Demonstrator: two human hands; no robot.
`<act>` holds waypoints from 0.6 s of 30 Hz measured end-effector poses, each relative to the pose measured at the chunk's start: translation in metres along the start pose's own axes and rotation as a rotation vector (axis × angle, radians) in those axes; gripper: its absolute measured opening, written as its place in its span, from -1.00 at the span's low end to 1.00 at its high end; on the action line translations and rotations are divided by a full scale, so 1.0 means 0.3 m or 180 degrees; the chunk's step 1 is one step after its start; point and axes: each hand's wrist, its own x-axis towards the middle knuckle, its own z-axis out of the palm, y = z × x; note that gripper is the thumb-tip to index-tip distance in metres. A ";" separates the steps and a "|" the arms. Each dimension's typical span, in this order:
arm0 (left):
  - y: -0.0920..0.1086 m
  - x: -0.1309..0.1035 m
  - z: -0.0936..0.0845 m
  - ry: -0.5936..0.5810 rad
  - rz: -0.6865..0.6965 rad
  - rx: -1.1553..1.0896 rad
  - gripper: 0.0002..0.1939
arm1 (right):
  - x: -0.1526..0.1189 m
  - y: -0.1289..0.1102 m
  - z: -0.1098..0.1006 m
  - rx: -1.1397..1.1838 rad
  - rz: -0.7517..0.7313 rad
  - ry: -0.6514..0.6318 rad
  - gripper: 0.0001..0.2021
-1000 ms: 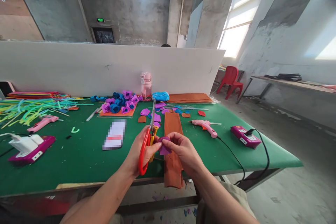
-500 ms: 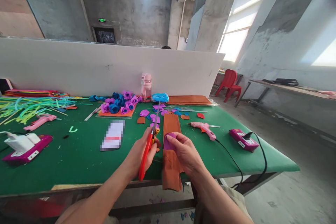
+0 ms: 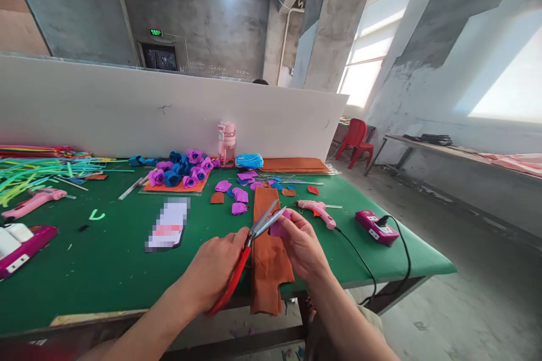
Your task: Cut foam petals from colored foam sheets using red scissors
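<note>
Scissors [image 3: 249,256] in left hand [image 3: 212,268] grip, blades spread at purple piece [image 3: 278,229] edge, right hand [image 3: 302,245] pinching it.

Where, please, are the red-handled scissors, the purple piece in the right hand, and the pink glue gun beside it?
Red-handled scissors [image 3: 237,276]: head view, on the red handle.
Purple piece [image 3: 278,229]: head view, on its exposed face.
Pink glue gun [image 3: 317,210]: head view, on its body.

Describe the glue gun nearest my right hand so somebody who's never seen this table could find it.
Start at the green table and find the long brown felt strip near its front edge. Just right of the strip's far end lies the pink glue gun. Its black cord runs off the front edge, unlike the other pink gun far left.
</note>
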 end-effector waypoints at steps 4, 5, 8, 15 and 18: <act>0.016 0.004 -0.011 0.0063 -0.0130 -0.0017 -0.55 | -0.001 0.001 0.000 -0.0066 0.0008 0.0042 -0.77; 0.019 0.004 -0.014 0.0059 -0.0132 -0.0047 -0.58 | -0.002 0.001 0.001 -0.0078 0.0003 0.0042 -0.77; 0.028 0.006 -0.019 0.0046 -0.0092 -0.0150 -0.63 | -0.005 0.002 0.002 -0.0090 -0.0003 0.0008 -0.77; 0.032 0.008 -0.006 0.0020 -0.0075 -0.0334 -0.70 | -0.006 0.004 0.005 -0.0011 0.0033 0.0010 -0.78; 0.033 0.007 -0.005 0.0020 -0.0057 -0.0320 -0.70 | -0.006 0.003 0.009 0.0022 0.0045 0.0029 -0.78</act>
